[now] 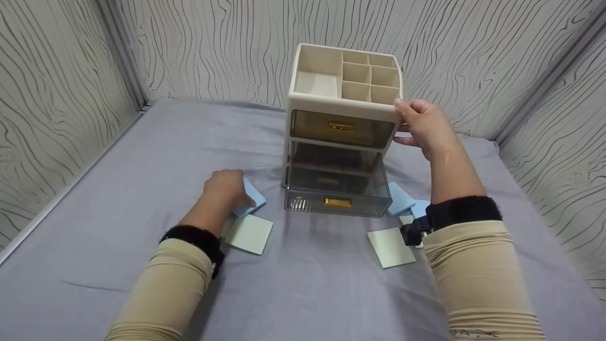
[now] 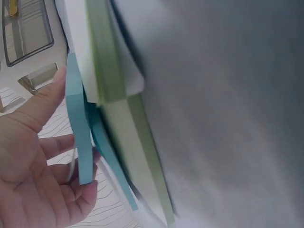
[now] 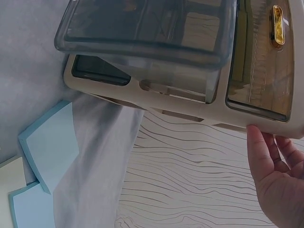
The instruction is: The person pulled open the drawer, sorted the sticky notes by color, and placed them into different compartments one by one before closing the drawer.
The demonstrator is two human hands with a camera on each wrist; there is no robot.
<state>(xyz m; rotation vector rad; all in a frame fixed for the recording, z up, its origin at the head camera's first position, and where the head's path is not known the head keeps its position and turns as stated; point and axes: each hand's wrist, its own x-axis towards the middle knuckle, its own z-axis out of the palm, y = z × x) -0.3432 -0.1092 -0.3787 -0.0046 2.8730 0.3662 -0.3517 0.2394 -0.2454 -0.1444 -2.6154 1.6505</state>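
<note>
A cream desktop organizer (image 1: 343, 102) with drawers stands at the back; its smoky middle drawer (image 1: 337, 203) is pulled out. My right hand (image 1: 423, 125) holds the organizer's upper right front corner, thumb on the front and fingers at the side, as the right wrist view also shows. Left of the organizer, my left hand (image 1: 226, 189) pinches a blue sticky note pad (image 2: 78, 118) between thumb and fingers. Another blue pad (image 2: 111, 156) lies beside it. A pale green pad (image 1: 251, 234) lies just in front of that hand.
Right of the drawer lie a blue pad (image 1: 399, 199), a second blue pad (image 1: 420, 208) partly behind the right wrist, and a pale green pad (image 1: 392, 247). A grey cloth (image 1: 312, 284) covers the table. Wood-patterned panels (image 1: 213, 52) stand behind and at both sides.
</note>
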